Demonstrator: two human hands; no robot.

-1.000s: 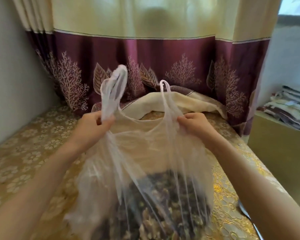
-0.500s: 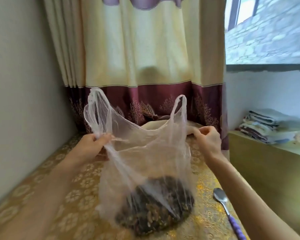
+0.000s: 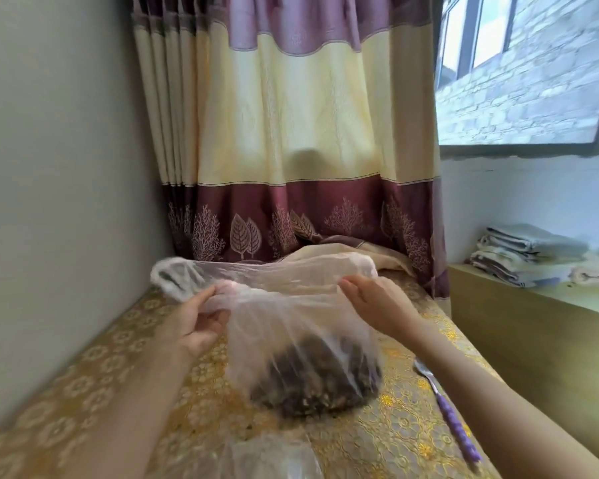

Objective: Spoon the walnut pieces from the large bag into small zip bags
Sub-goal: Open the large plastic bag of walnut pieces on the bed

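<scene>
A large clear plastic bag (image 3: pixel 291 316) stands on the gold-patterned table (image 3: pixel 83 392), with dark walnut pieces (image 3: pixel 312 382) heaped in its bottom. My left hand (image 3: pixel 194 323) pinches the bag's left rim between thumb and fingers. My right hand (image 3: pixel 377 302) holds the right rim, fingers stretched toward the left over the plastic. The bag's mouth is pulled wide and low, its handles flopped outward. A spoon (image 3: pixel 443 399) with a purple handle lies on the table to the right of the bag. A clear plastic piece (image 3: pixel 267 454) lies at the near edge, blurred.
A wall runs along the left of the table. A cream and maroon curtain (image 3: pixel 291 150) hangs behind, its hem bunched on the tabletop. To the right is a low green ledge (image 3: pixel 533 323) with folded cloths (image 3: pixel 526 254) under a window.
The bag's handles have dropped from upright to flopped down and outward as both hands lowered and spread the rim. The view has tilted upward.
</scene>
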